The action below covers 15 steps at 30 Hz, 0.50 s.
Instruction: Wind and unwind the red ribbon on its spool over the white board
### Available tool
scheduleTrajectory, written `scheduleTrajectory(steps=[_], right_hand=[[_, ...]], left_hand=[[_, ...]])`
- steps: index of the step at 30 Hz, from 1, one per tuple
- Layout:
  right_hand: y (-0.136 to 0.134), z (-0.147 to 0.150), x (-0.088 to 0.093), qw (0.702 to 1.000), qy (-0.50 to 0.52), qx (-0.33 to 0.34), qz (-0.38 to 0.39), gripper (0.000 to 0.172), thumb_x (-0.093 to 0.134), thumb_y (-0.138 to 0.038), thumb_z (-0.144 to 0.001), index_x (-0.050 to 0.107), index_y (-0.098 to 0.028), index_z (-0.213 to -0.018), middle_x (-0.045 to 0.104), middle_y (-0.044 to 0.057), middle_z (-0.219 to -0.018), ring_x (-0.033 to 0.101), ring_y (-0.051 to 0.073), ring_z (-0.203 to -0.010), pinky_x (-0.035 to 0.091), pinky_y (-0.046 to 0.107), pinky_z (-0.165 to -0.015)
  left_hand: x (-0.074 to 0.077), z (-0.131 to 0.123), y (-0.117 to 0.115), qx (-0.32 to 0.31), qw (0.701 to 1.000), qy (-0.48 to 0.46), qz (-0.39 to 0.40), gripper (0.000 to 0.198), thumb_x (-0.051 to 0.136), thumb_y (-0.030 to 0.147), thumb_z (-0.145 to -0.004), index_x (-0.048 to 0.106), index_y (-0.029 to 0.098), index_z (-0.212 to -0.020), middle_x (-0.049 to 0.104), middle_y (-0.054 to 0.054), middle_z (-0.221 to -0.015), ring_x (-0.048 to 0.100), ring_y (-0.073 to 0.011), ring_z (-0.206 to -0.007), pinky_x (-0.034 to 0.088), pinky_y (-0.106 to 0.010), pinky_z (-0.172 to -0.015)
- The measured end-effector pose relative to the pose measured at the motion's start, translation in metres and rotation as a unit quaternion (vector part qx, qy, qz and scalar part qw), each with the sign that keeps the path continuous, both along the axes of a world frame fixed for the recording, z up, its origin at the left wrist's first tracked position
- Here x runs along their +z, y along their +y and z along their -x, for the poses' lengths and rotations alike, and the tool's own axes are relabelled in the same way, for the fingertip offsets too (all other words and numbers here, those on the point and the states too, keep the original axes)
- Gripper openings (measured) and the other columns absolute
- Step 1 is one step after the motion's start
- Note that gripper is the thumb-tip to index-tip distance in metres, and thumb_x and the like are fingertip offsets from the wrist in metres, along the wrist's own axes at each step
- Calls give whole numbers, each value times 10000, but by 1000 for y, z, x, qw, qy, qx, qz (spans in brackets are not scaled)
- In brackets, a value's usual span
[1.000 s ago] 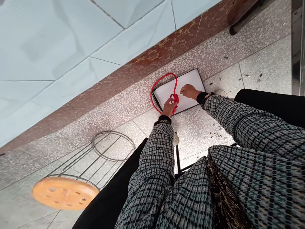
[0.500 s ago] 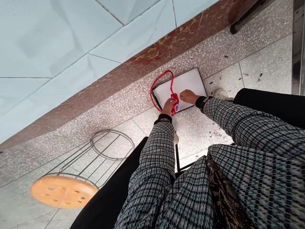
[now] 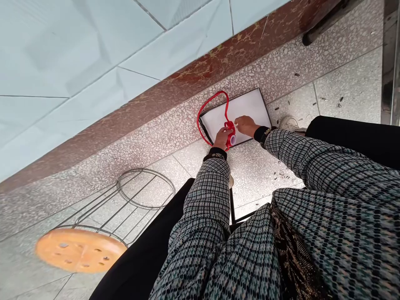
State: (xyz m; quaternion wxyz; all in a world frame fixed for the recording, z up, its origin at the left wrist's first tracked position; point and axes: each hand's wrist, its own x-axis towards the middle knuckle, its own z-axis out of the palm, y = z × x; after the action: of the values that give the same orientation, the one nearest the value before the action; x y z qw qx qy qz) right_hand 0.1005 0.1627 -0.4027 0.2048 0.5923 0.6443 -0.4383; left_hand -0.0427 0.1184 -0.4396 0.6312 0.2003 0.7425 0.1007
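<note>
My left hand (image 3: 221, 138) is wrapped round a red roll (image 3: 230, 133) with a pale hollow core, whose open end faces towards me. From the roll a thick red cord (image 3: 215, 95) rises in a wide loop and comes back down behind my left hand. Just right of the roll, my right hand (image 3: 246, 126) has its thumb and fingertips drawn together; whatever is between them is too small to make out. Both hands are over a white board (image 3: 250, 104) with a dark edge, which lies on the speckled floor.
A wire-legged stool with an orange seat (image 3: 81, 251) lies on its side at the lower left. A pale tiled wall (image 3: 93, 50) with a reddish-brown skirting runs along the top. A dark metal leg (image 3: 321, 29) stands at the upper right. Small dark husks litter the floor.
My right hand's fingers have loosened from a tighter curl into a pinch beside the roll. My left hand keeps its hold. The cord loop has shifted very slightly.
</note>
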Motion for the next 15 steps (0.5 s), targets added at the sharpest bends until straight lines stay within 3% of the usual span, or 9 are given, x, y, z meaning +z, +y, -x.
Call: scheduleTrajectory(steps=[9,15], right_hand=[[1,8,-13,1000,-16,-8,-11,336,628,-165,-1017,778,-76,-1303,767,245,-1258,710,370,-1256,551,383,-1021],[-5,-2,-15,999,9,-29,-18,313,574,-131,-1037,817,-141,-1235,786,154,-1292,731,304,-1201,542,338,-998]], left_hand=[[-6,-3,1,55,997,-22,40,241,784,188,-844,668,210,-1054,757,-59,-903,735,-175,-742,574,-285,-676],[-14,4,0,60,997,-38,29,214,782,234,-885,690,182,-1071,743,-71,-892,717,-164,-729,559,-276,-661]])
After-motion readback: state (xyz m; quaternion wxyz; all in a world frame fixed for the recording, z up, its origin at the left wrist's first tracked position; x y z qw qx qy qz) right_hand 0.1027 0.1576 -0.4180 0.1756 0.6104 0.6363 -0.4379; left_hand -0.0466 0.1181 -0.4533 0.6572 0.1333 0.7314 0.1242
